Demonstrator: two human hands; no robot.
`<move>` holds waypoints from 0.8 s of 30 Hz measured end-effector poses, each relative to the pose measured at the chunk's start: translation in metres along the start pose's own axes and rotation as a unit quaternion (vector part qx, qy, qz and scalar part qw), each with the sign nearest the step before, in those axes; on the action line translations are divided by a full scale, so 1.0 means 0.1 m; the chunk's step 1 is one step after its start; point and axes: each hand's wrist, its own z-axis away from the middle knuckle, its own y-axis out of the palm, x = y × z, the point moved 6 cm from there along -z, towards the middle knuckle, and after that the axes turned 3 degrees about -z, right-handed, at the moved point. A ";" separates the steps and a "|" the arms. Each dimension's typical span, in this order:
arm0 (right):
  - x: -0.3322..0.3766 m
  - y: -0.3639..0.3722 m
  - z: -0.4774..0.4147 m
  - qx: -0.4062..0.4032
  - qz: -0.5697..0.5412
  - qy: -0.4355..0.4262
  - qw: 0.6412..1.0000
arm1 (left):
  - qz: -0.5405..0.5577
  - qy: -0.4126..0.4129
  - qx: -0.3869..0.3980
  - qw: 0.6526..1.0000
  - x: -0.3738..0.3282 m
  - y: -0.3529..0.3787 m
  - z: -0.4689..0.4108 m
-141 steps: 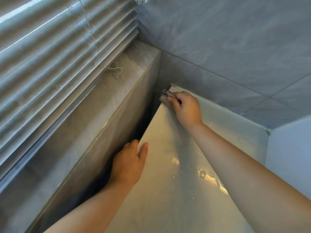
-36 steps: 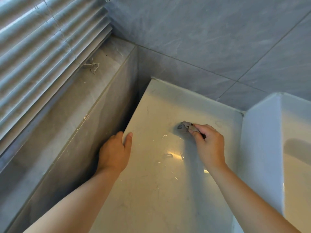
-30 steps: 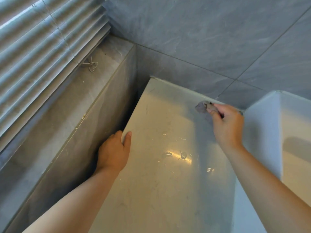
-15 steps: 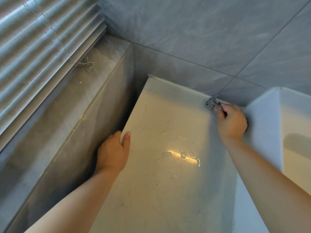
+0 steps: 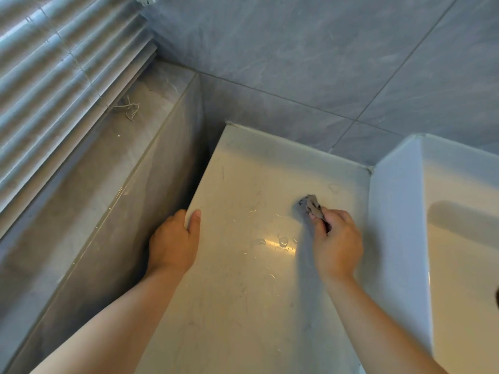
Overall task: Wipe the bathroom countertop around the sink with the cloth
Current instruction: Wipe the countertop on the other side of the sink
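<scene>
We find the right hand curled round a small grey cloth, whose bunched end projects forward from the fist and touches the countertop. The cloth lies just ahead of that hand, between it and the tiled back wall. The outer wall of the white sink stands immediately to the hand's right. The left hand grips the countertop's left edge: thumb flat on top, fingers bent over the edge, their tips hidden from us. We note water drops between the two hands, nearer the right one. Left of the left hand runs a grey ledge beneath slatted blinds.
</scene>
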 end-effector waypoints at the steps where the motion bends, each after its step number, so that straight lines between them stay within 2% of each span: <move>1: 0.01 -0.03 -0.01 0.015 -0.036 0.011 0.999 | 0.000 -0.001 0.000 1.000 0.00 -0.01 0.00; 5: 0.05 -0.29 -0.28 -0.047 -0.086 0.004 0.995 | 0.001 -0.002 0.000 1.000 -0.01 -0.01 0.00; 8: 0.03 -0.38 -0.48 -0.082 0.018 -0.027 0.996 | -0.004 0.002 -0.010 1.000 -0.02 -0.02 0.00; 10: -0.06 -0.33 -0.51 -0.076 0.106 -0.039 0.991 | -0.009 0.003 -0.010 1.000 -0.03 -0.03 0.01; 12: -0.16 -0.23 -0.46 -0.056 0.145 -0.046 0.987 | -0.012 0.001 -0.009 1.000 -0.03 -0.03 0.01; 17: -0.34 -0.12 -0.33 -0.054 0.048 0.020 0.997 | -0.017 0.003 -0.009 1.000 -0.05 -0.04 0.02; 24: -0.26 -0.13 0.04 -0.035 -0.018 0.017 0.999 | -0.009 0.008 -0.017 1.000 -0.07 -0.06 0.03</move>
